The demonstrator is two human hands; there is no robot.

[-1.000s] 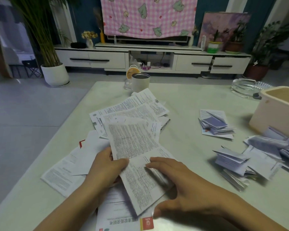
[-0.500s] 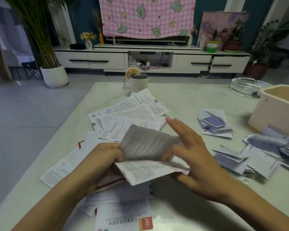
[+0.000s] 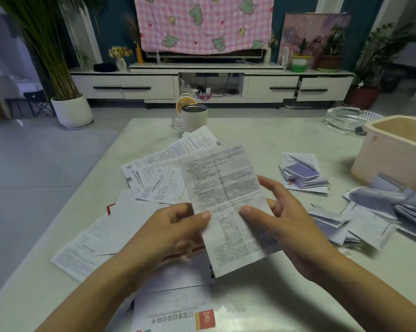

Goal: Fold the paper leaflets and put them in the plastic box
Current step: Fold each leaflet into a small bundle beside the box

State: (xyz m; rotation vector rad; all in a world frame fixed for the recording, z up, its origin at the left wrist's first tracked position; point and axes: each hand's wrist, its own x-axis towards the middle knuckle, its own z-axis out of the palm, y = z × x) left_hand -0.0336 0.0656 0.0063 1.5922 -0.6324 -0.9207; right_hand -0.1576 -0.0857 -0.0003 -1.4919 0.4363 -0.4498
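Head view. One unfolded leaflet point(image 3: 223, 202), held upright above the worktop point(image 3: 262, 140), likely to line up its creases for folding. The left hand point(image 3: 173, 231) pinches its left edge; the right hand point(image 3: 286, 224) sets its thumb on the front, fingers loosely spread, possibly backing the sheet. Unfolded leaflets point(image 3: 159, 173) are fanned beneath, with folded leaflets point(image 3: 302, 173) staged near the plastic box point(image 3: 394, 159) at right.
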